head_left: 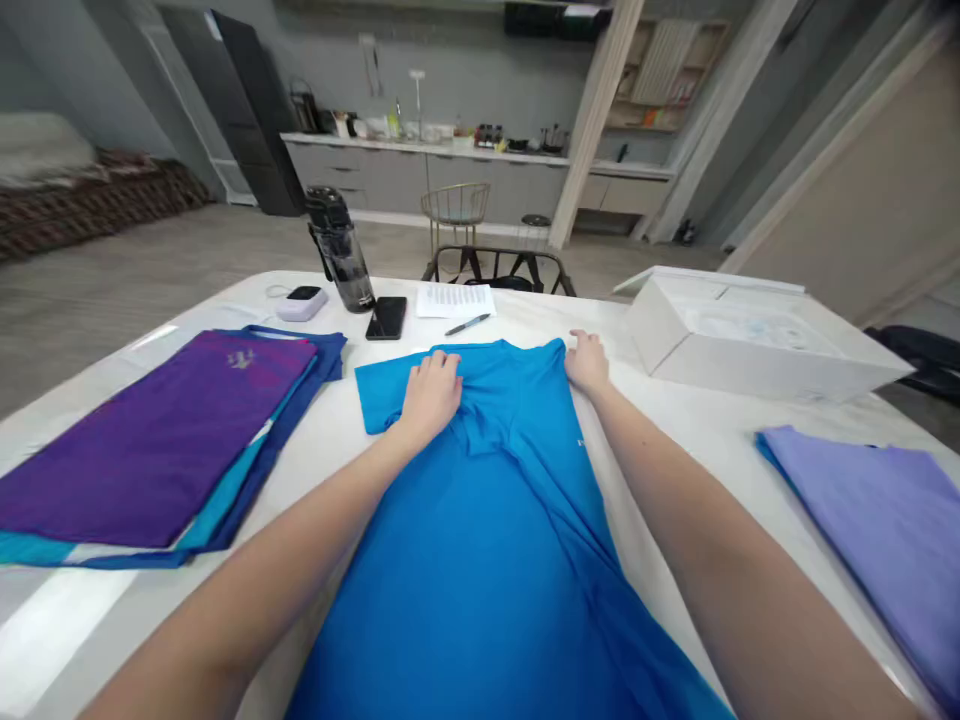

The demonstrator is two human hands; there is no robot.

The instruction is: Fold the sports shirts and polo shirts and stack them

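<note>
Shirt [472, 560], blue, lies spread mid-table [330, 410], collar towards the far edge. The left hand [433, 392] and right hand [587, 362] touch its top; can't tell either grip. Folded purple garment [165, 440] near the left edge, lavender garment [877, 510] near the right.

Left hand [433, 392] rests on the upper part of a blue shirt [480, 530], laid on the white counter [337, 420]. Right hand [587, 362] at the shirt's far right corner. Left of left hand: stack of folded garments [157, 440], purple uppermost. Beyond left hand: phone [387, 318], bottle [342, 255]. Right of right hand: white box [739, 335].
</note>
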